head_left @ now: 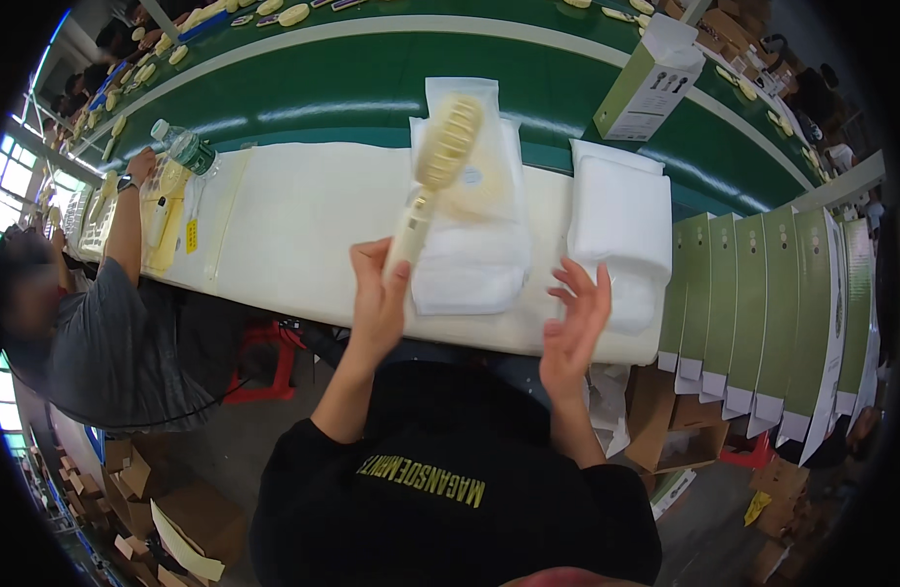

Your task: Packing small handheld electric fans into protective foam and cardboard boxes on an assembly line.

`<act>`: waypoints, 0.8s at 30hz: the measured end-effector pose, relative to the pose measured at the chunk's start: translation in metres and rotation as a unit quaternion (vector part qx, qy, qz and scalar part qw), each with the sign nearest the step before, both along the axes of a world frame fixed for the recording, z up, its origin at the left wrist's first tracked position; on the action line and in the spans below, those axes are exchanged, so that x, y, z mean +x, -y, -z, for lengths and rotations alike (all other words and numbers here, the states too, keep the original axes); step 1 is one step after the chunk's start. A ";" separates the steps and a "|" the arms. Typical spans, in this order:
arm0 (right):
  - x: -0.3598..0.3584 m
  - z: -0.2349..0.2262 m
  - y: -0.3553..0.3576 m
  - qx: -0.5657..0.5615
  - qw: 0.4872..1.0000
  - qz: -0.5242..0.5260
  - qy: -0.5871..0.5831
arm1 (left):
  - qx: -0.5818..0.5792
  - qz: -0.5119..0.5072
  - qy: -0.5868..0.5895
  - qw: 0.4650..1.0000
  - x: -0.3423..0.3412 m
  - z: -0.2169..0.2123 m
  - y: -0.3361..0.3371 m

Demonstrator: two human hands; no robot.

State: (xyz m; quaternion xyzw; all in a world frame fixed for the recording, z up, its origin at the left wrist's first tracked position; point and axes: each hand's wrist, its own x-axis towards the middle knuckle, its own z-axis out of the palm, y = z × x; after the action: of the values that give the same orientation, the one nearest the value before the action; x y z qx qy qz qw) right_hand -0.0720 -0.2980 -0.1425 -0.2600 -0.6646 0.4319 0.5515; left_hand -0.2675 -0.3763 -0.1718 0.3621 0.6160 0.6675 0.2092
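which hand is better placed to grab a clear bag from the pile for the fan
Right. The right hand is open and empty, beside the pile of clear bags. The left hand is busy holding the cream fan by its handle.

A single wide fisheye view looks steeply down from the person's head, over the black-sleeved chest at the lower edge, onto the near edge of the long cream-white padded counter (303,225). It faces forward across the counter's far edge to the curving green conveyor belt (372,83), whose straight lines bend toward the rim. Both hands sit close below the lens.
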 end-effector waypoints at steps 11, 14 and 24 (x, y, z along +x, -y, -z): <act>0.028 0.018 -0.041 -0.378 0.776 -0.357 -0.357 | -0.057 0.165 -0.481 0.859 0.035 -0.004 -0.020; 0.028 -0.006 -0.029 -0.468 0.816 -0.189 -0.280 | -0.007 0.139 -0.449 0.883 0.030 0.008 -0.028; 0.050 0.017 -0.005 -0.389 0.847 -0.296 -0.209 | -0.182 0.153 -0.004 0.971 0.021 -0.013 -0.031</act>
State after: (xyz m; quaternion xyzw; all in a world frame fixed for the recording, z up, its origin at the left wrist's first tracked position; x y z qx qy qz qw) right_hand -0.0224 -0.2931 -0.1594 -0.1478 -0.3570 0.8418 0.3770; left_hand -0.2466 -0.3456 -0.1589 0.4104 0.6652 0.5031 0.3688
